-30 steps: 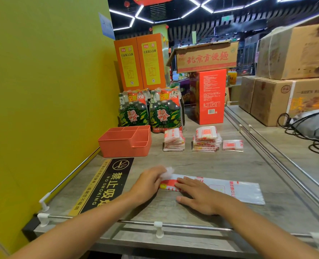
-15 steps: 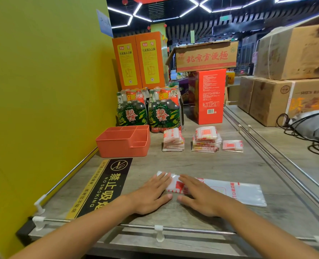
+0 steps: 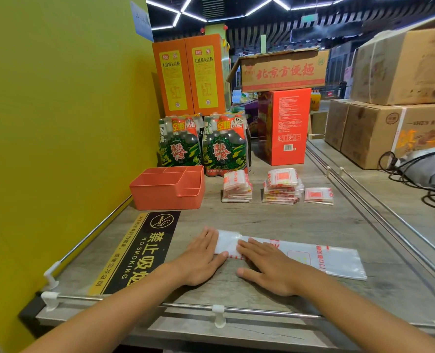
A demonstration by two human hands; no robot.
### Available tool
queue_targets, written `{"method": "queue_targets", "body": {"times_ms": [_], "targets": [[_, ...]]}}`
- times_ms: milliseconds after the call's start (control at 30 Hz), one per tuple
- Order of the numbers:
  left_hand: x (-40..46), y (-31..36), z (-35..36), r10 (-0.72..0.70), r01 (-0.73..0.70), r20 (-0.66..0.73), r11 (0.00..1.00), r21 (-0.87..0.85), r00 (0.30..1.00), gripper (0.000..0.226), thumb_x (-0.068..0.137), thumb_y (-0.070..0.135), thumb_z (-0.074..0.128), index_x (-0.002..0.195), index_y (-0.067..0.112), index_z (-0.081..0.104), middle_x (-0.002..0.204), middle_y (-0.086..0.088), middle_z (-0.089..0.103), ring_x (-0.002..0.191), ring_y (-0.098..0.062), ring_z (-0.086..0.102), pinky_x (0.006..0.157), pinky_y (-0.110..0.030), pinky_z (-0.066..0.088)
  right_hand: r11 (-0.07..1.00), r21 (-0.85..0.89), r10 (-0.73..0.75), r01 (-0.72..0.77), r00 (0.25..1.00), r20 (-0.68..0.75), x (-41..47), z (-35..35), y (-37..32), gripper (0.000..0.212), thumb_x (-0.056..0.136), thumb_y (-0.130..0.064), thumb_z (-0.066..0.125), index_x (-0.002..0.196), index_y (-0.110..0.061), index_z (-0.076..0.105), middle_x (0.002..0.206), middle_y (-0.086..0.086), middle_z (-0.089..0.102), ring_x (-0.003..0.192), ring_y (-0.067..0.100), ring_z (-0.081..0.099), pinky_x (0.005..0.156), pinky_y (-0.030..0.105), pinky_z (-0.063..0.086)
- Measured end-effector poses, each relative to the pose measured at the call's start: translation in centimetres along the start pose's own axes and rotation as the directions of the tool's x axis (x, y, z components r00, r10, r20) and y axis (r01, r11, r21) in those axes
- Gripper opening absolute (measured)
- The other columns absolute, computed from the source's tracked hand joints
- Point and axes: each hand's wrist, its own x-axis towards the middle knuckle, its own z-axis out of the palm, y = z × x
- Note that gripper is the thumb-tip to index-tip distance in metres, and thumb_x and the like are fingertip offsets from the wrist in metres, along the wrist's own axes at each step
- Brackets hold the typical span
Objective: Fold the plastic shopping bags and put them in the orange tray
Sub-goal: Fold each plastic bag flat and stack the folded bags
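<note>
A clear plastic shopping bag [image 3: 333, 258] with red print lies flat as a long strip on the grey wooden shelf, stretching right from my hands. My left hand [image 3: 201, 256] lies flat with straight fingers on the bag's left end. My right hand [image 3: 264, 266] presses flat on the bag just right of it. The orange tray [image 3: 165, 194], divided into compartments, stands further back on the left with nothing in it. Folded bags sit behind: a stack [image 3: 236, 186], a taller stack [image 3: 282, 186] and a single folded bag [image 3: 318, 196].
A yellow-green wall runs along the left. A black no-smoking sticker [image 3: 137, 253] lies on the shelf. Green bottle packs [image 3: 202, 146], orange boxes [image 3: 189, 77] and a red box [image 3: 289, 126] stand at the back. A metal rail [image 3: 185, 305] edges the front; cartons fill the right.
My left hand let go of the bag's raised left end and flattened onto it. Both hands now press the strip down side by side.
</note>
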Motion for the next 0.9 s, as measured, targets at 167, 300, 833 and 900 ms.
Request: {"method": "queue_targets", "body": {"times_ms": [167, 300, 833, 900], "targets": [[0.2, -0.2, 0.1, -0.006, 0.006, 0.003, 0.999, 0.040, 1.000, 0.074, 0.104, 0.059, 0.015, 0.160, 0.017, -0.011, 0.167, 0.002, -0.018, 0.151, -0.010, -0.020, 0.122, -0.031, -0.011, 1.000, 0.002, 0.007, -0.007, 1.000, -0.005, -0.2, 0.0, -0.3, 0.075, 0.102, -0.064, 0.029, 0.162, -0.027, 0.006, 0.169, -0.010, -0.002, 0.154, 0.007, -0.008, 0.122, 0.030, -0.005], [0.6, 0.3, 0.3, -0.061, 0.060, -0.045, 0.998, -0.019, 0.997, 0.073, 0.104, 0.059, 0.013, 0.160, 0.016, -0.007, 0.168, 0.001, -0.012, 0.153, -0.012, -0.016, 0.124, -0.033, -0.009, 1.000, 0.009, 0.008, -0.008, 1.000, -0.010, -0.4, 0.0, -0.4, 0.076, 0.102, -0.064, 0.030, 0.162, -0.026, 0.006, 0.169, -0.009, -0.003, 0.154, 0.008, -0.007, 0.121, 0.029, -0.006], [2.4, -0.2, -0.2, -0.163, 0.049, -0.253, 0.914, -0.403, 0.954, 0.047, 0.106, 0.038, 0.043, 0.147, 0.016, 0.044, 0.152, -0.004, 0.040, 0.144, -0.021, 0.023, 0.119, -0.037, 0.021, 1.000, 0.006, -0.002, 0.002, 1.000, 0.009, -0.6, -0.1, -0.4, 0.077, 0.102, -0.064, 0.030, 0.162, -0.025, 0.002, 0.169, -0.008, -0.007, 0.154, 0.009, -0.011, 0.122, 0.031, -0.007], [2.7, -0.1, -0.7, -0.265, 0.023, -0.275, 0.758, -0.652, 0.924, 0.035, 0.101, 0.034, 0.056, 0.133, 0.022, 0.058, 0.136, -0.004, 0.055, 0.124, -0.016, 0.049, 0.110, -0.035, 0.039, 1.000, 0.015, -0.009, 0.009, 1.000, 0.005, -0.6, -0.2, -0.4, 0.076, 0.102, -0.063, 0.031, 0.162, -0.024, 0.003, 0.169, -0.008, -0.007, 0.154, 0.009, -0.010, 0.122, 0.030, -0.007]]}}
